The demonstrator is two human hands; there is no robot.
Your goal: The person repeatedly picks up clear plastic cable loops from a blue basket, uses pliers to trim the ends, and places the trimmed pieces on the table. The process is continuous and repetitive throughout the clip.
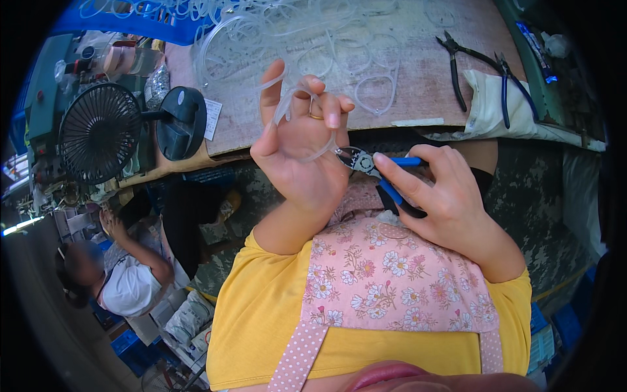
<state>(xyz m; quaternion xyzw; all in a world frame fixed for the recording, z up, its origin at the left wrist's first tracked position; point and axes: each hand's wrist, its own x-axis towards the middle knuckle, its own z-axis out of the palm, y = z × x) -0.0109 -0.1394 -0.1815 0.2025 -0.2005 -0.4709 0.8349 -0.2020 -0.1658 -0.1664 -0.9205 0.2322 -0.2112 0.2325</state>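
My left hand (307, 144) is raised, palm up, with a translucent flexible ring (285, 104) looped around its fingers. The thumb and index finger are apart, while the other fingers curl over the loop. Blue-handled cutting pliers (398, 161) are gripped in my right hand (444, 196). Their jaws meet the ring's lower end near a small joint, just beside my left palm. Whether the jaws are fully closed is too small to tell. On the table beyond lie several similar clear rings (375, 95), some single and some in a tangled heap.
A pinkish worktable (418, 72) spans the far side. Two more pliers (457, 72) lie at its right, partly on a white cloth (486, 104). A black fan (101, 134) stands at left. Behind it is a blue crate (130, 23) of rings. Another person (127, 277) sits at lower left.
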